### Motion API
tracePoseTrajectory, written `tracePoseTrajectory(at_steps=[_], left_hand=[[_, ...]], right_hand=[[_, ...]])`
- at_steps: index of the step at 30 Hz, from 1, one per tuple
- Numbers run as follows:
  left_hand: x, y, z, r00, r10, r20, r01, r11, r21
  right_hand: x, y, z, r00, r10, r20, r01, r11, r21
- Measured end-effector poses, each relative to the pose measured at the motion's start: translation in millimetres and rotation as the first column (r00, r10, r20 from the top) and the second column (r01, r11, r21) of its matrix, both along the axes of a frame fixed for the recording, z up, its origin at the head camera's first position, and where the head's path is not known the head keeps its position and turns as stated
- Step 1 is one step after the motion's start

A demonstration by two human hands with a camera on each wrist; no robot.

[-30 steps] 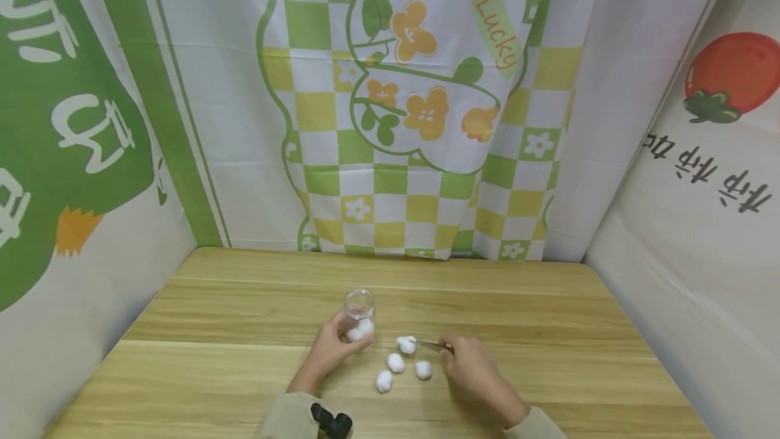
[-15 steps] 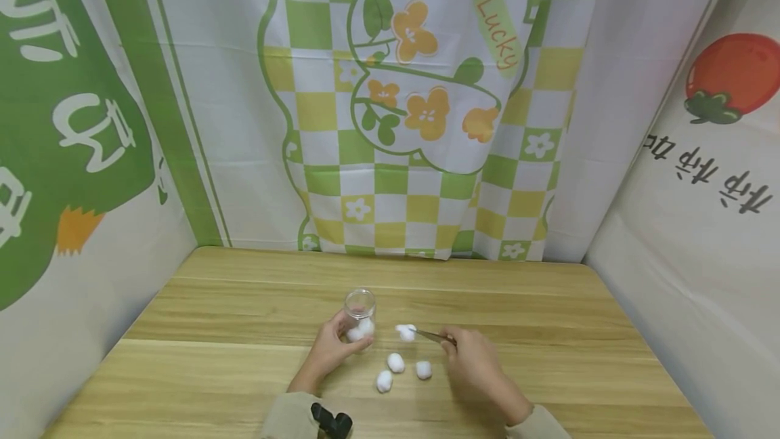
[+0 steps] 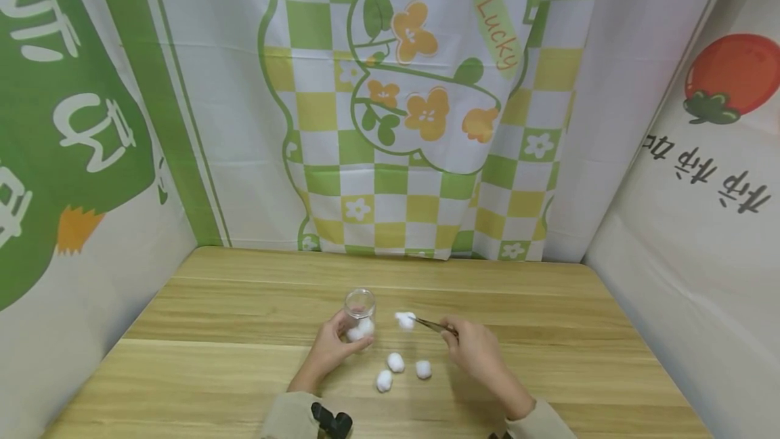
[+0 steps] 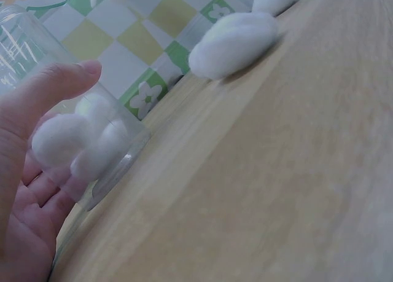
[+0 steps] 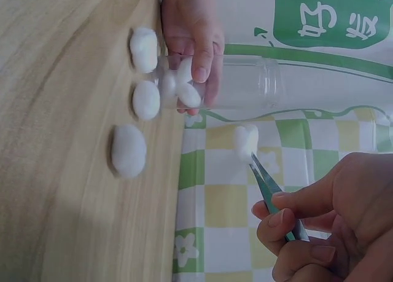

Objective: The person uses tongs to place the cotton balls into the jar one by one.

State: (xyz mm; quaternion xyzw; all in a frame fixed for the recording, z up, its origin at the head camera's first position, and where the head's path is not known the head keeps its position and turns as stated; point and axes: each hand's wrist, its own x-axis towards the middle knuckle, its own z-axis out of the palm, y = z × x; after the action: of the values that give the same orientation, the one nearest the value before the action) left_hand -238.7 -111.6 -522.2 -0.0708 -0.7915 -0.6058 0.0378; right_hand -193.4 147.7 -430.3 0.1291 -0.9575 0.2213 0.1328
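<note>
My left hand (image 3: 332,345) grips a clear jar (image 3: 360,305) by its lower part, thumb across the front. The jar stands upright on the table, its mouth uncovered, with several cotton balls (image 5: 179,85) at the bottom. My right hand (image 3: 475,345) pinches metal tweezers (image 3: 435,325) between thumb and fingers. At the tweezers' tips hangs one cotton ball (image 5: 246,142), held above the table to the right of the jar. Three more cotton balls lie on the wood nearer to me: one in the middle (image 3: 395,362), a front one (image 3: 384,381) and a right one (image 3: 423,369).
The wooden table (image 3: 256,303) reaches back to a checked green and yellow curtain (image 3: 426,208). Printed cloth walls (image 3: 688,236) stand on both sides. A black device (image 3: 332,421) sits at the left sleeve.
My right hand has raised the tweezers and their cotton ball off the table, away from the other balls and up toward the jar's mouth level. The left hand and jar have stayed put.
</note>
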Motion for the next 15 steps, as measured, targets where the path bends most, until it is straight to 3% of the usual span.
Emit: tracePoseTrajectory(at_steps=[15], left_hand=[[0.7, -0.8, 0.5, 1.000, -0.008, -0.009, 0.008, 1.000, -0.002]], right_hand=[[-2.5, -8, 11.9, 1.000, 0.009, 0.006, -0.009, 1.000, -0.011]])
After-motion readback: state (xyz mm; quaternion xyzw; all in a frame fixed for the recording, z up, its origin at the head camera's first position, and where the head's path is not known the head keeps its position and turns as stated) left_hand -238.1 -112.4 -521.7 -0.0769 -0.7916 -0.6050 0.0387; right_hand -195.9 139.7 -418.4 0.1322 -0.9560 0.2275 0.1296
